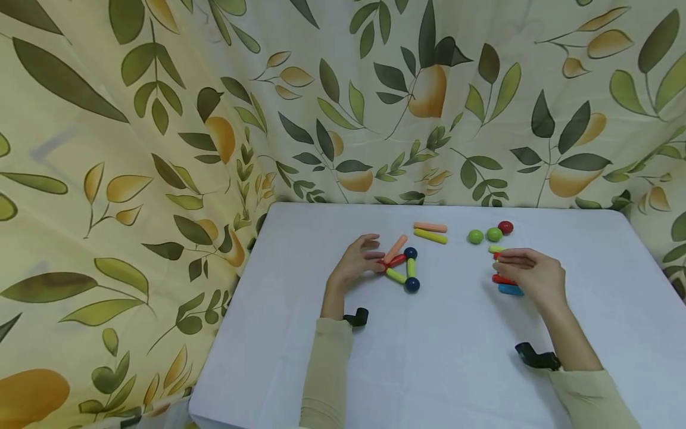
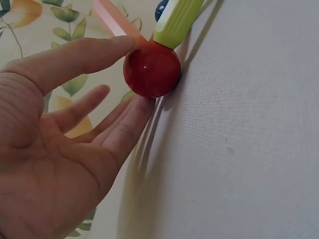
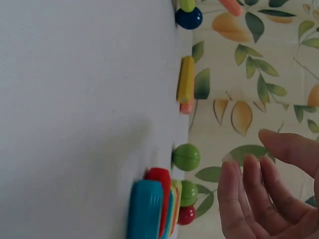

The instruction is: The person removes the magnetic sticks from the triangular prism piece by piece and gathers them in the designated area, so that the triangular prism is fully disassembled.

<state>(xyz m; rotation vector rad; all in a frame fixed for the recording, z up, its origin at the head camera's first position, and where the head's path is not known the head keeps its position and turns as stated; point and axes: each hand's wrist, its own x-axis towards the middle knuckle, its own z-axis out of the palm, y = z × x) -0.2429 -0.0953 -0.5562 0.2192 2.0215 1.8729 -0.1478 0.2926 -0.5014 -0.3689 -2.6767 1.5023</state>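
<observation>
My left hand (image 1: 355,260) pinches a red ball (image 2: 152,69) between thumb and fingertips. This ball forms one corner of a triangle of sticks, with a dark blue ball (image 1: 412,285) and a second dark blue ball (image 1: 410,254) at the others. Two yellow-green sticks (image 1: 411,268) and a red stick (image 1: 396,260) make its sides. From the red ball a pink stick (image 1: 396,249) slants upward. Over a group of loose sticks hovers my right hand (image 1: 536,277), its thumb and fingers apart and holding nothing. A blue stick (image 3: 145,209) and a red stick (image 3: 159,194) show in that group.
Beyond the right hand lie two green balls (image 1: 475,237) and a loose red ball (image 1: 505,227). A loose pink stick (image 1: 430,227) and a yellow stick (image 1: 430,236) lie at the back middle of the white table (image 1: 429,363). A leaf-patterned curtain (image 1: 300,137) hangs behind the table.
</observation>
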